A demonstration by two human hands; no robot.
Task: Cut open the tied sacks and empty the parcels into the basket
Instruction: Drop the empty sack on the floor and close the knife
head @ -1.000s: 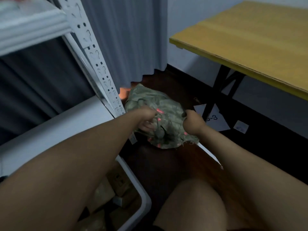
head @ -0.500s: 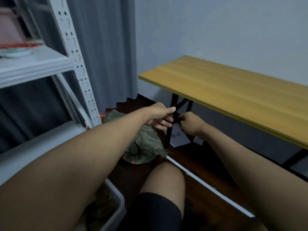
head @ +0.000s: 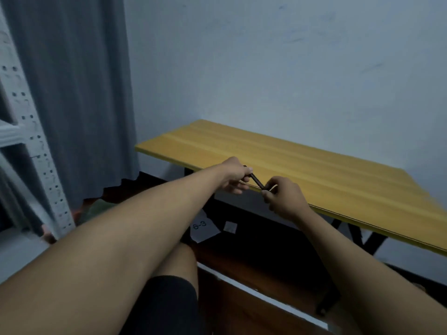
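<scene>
Both my hands are raised in front of the yellow table's near edge, and between them runs a thin dark tool (head: 257, 181), slanting down to the right. My left hand (head: 234, 176) pinches its upper end with curled fingers. My right hand (head: 283, 198) grips the lower end. What kind of tool it is cannot be told. Only a green patch of the sack (head: 97, 210) shows on the floor at the left, mostly hidden behind my left forearm. No basket is in view.
The yellow table (head: 326, 175) on black legs stands against the wall ahead and to the right. A white perforated shelf post (head: 36, 153) and a grey curtain (head: 72, 93) are on the left. A paper label marked 6-3 (head: 202, 226) lies on the dark floor near my knee (head: 176, 267).
My hands have left the sack and risen to the table's edge, with the dark tool now held between them. The view has tilted up, so the basket and most of the sack dropped out of sight.
</scene>
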